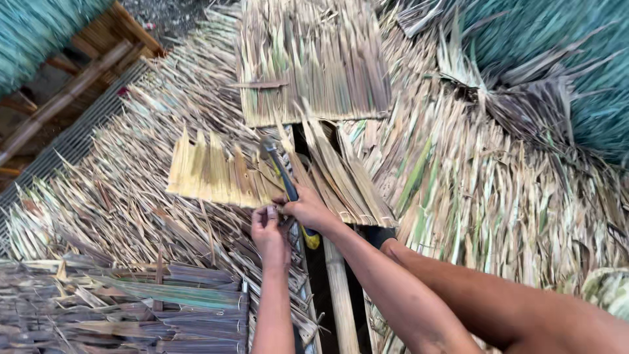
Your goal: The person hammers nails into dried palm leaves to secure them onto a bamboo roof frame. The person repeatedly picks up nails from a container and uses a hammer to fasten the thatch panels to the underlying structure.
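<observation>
Forearms reach to a bamboo pole [341, 295], where the right hand [308, 211] clamps a hammer [285, 183] and the left hand [270, 229] pinches the thatch panel [223, 174] lying across it — fastening seemingly unfinished, several panels laid beyond.

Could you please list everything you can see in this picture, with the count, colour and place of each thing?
Hammer: one, blue and yellow handle, grey head, centre, over the thatch.
Small thatch panel: one, pale yellow, left of the hammer.
Large thatch panel: one, tan and green, top centre.
Loose dried leaves: many, tan and green, spread across the right and left.
Bamboo pole: one, pale tan, bottom centre, in a dark gap.
Wooden frame: one, brown, upper left.
Metal grating: one, grey, left edge.
Left hand: one, fingers pinched at the thatch edge.
Right hand: one, gripping the hammer handle.
</observation>
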